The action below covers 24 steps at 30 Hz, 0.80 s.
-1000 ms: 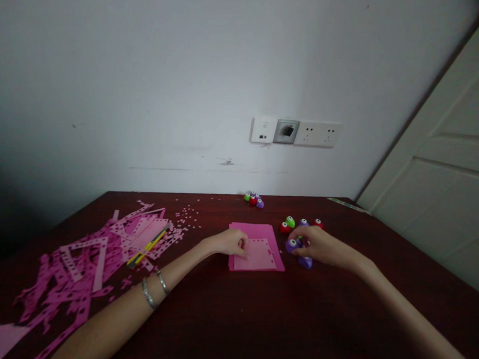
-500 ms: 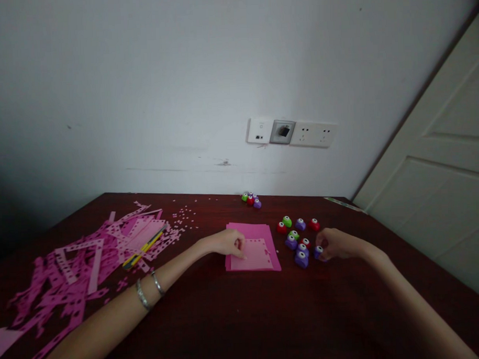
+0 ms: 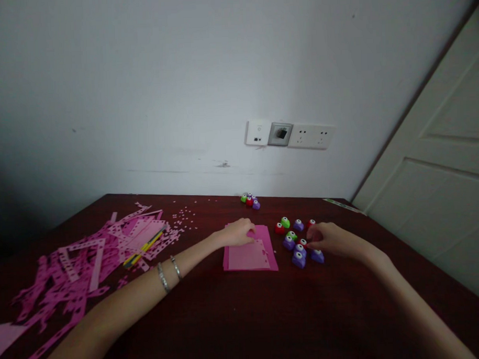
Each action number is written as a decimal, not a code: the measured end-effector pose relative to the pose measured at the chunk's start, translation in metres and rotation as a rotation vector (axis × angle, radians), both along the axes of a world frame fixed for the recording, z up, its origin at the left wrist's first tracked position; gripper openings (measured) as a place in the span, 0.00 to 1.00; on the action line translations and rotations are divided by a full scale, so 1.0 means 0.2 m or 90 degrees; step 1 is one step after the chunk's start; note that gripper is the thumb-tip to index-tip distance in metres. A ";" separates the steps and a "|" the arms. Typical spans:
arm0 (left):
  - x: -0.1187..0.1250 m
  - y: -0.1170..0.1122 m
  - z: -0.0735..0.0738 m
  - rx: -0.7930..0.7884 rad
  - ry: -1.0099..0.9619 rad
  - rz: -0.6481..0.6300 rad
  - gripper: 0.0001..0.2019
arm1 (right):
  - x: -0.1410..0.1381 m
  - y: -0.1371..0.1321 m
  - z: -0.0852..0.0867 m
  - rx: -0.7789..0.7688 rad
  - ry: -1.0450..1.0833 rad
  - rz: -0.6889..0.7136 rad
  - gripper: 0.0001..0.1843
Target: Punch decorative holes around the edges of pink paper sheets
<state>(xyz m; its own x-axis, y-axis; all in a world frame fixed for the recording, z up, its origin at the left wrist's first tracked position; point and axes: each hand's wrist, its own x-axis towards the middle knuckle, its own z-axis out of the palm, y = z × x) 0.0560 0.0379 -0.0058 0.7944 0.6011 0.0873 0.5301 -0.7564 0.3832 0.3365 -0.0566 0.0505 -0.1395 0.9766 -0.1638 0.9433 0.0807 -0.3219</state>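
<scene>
A stack of pink paper sheets lies on the dark red table, lighter sheets on top of darker ones, with small punched holes along the edges. My left hand rests over its upper part, thumb and forefinger curled but apart. To the right stands a group of small craft punches with white eye-like tops, such as a purple punch, a green punch and a red punch. Among their right-hand ones is my right hand, fingers parted beside another red punch; contact is unclear. Another purple punch sits just below it.
Punched pink paper strips cover the table's left side, with a yellow-and-dark cutter-like tool on them and confetti beyond. More punches stand by the wall, under the sockets. A ruler-like strip lies far right.
My right hand has left the lower purple punch and moved up and left towards the red ones. My left hand has slid up the paper stack, uncovering the lower sheet.
</scene>
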 end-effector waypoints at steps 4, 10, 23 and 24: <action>0.10 0.02 0.01 -0.015 0.049 -0.064 0.16 | -0.09 -0.03 0.04 0.009 0.018 0.049 0.10; 0.16 0.03 0.05 -0.002 0.111 -0.143 0.14 | -0.10 -0.02 0.01 -0.007 0.042 0.084 0.09; 0.17 0.07 0.09 -0.043 0.094 -0.166 0.08 | -0.14 -0.03 0.01 -0.011 0.088 0.099 0.09; 0.15 0.06 0.10 -0.052 0.069 -0.156 0.07 | -0.15 -0.02 0.02 -0.002 0.092 0.105 0.09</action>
<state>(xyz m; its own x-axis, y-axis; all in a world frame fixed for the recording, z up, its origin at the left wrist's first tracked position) 0.0863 0.0503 0.0146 0.9189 0.3917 -0.0466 0.3766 -0.8360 0.3991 0.3070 -0.0612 0.0540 -0.3196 0.9382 -0.1330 0.8613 0.2291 -0.4536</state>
